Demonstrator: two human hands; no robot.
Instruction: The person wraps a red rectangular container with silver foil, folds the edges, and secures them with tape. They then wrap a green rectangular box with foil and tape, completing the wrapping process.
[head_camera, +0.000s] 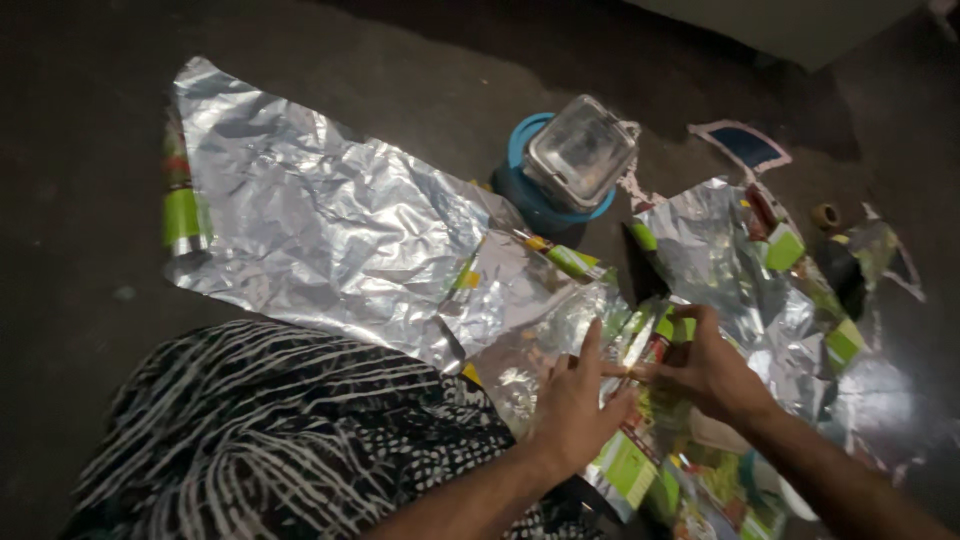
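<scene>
Up and to the left of the left hand (572, 405), a large crinkled sheet of silver foil wrapper (320, 220) lies flat on the dark floor (80, 120); straight above the hands sits a clear square lidded container (580, 150) on a round blue lid (535, 195). Between the hands, a smaller green-printed foil strip (640, 350) is pinched: left fingers extended against it, right hand (712, 372) curled, gripping its upper edge. Crumpled foil scraps (790, 300) lie right of the right hand.
</scene>
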